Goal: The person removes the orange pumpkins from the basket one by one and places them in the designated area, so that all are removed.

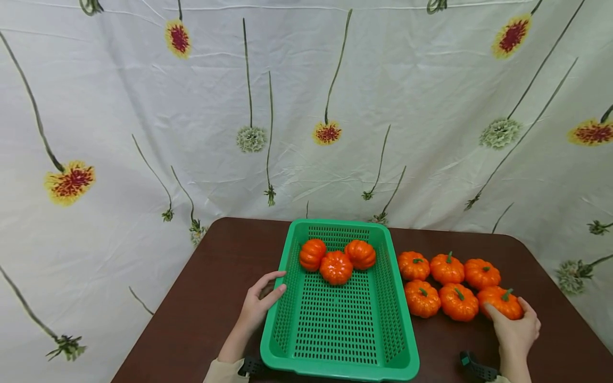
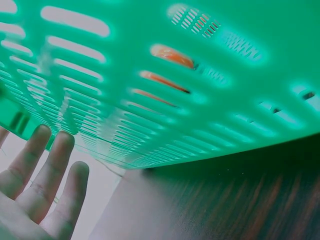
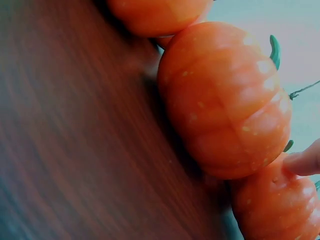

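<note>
A green plastic basket (image 1: pixel 412 340) with slotted walls stands on the table and holds three small orange pumpkins (image 1: pixel 337 267) at its far end. My left hand (image 1: pixel 256 303) is at the basket's left side, fingertips right at the rim. In the left wrist view its fingers (image 2: pixel 55 155) extend fairly straight beside the slotted wall. My right hand (image 1: pixel 517 332) grips the front right pumpkin (image 1: pixel 500 300) of a group, thumb on its left side and fingers on its right. In the right wrist view the thumb (image 3: pixel 305 161) presses the orange pumpkin (image 3: pixel 277 205).
Several more pumpkins (image 1: pixel 447 268) with green stems sit in two rows to the right of the basket. The dark brown table (image 1: pixel 191 319) has rounded far corners. Behind it hangs a white cloth (image 1: pixel 297 175) printed with flowers.
</note>
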Demonstrator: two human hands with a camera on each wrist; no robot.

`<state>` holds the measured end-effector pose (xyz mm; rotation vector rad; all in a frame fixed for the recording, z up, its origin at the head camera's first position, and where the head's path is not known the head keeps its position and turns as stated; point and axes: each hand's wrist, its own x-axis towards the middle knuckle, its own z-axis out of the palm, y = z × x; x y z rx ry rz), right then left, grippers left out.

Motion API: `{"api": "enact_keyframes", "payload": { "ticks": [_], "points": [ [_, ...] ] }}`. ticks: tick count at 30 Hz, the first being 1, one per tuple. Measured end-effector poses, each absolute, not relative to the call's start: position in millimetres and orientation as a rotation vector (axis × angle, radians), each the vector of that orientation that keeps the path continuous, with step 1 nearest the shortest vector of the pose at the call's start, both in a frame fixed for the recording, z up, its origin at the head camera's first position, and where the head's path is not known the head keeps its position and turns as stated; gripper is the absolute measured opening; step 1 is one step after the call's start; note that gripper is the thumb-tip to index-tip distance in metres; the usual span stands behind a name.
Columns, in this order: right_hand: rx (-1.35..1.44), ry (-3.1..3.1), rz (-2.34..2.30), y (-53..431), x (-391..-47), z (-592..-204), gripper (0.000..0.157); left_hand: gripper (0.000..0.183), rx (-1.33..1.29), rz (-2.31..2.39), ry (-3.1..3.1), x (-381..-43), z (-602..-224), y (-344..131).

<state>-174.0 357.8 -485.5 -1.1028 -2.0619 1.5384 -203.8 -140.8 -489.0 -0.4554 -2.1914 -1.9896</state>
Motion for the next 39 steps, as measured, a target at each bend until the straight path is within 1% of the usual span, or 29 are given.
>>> {"api": "enact_keyframes", "payload": {
  "ticks": [5, 13, 15, 20, 25, 31, 39],
  "points": [
    [-1.102, -2.06, 1.551, 357.6, -173.9, -486.8, 0.089, 0.033, -0.457, -1.997, -2.188, -203.7, -488.9, -141.0],
    [-1.095, -2.093, 1.526, 357.5, -171.9, -482.3, 0.096, 0.033, -0.454, -2.002, -2.192, -202.9, -487.4, -141.2],
    [-1.093, -2.119, 1.488, 356.6, -170.8, -477.2, 0.095, 0.033, -0.448, -2.004, -2.195, -203.0, -487.5, -141.2],
    [-1.031, -2.141, 1.381, 348.5, -170.7, -457.2, 0.087, 0.033, -0.438, -2.006, -2.196, -203.2, -488.0, -140.9],
    [-0.86, -2.15, 1.305, 328.7, -174.2, -438.6, 0.083, 0.033, -0.449, -2.003, -2.188, -203.1, -488.0, -140.3],
    [-0.539, -2.193, 1.245, 294.5, -183.0, -418.3, 0.079, 0.033, -0.434, -2.002, -2.188, -202.5, -487.2, -139.7],
    [-0.247, -2.265, 1.311, 250.0, -201.1, -384.7, 0.081, 0.033, -0.465, -2.009, -2.179, -203.1, -488.7, -140.6]
  ]
}}
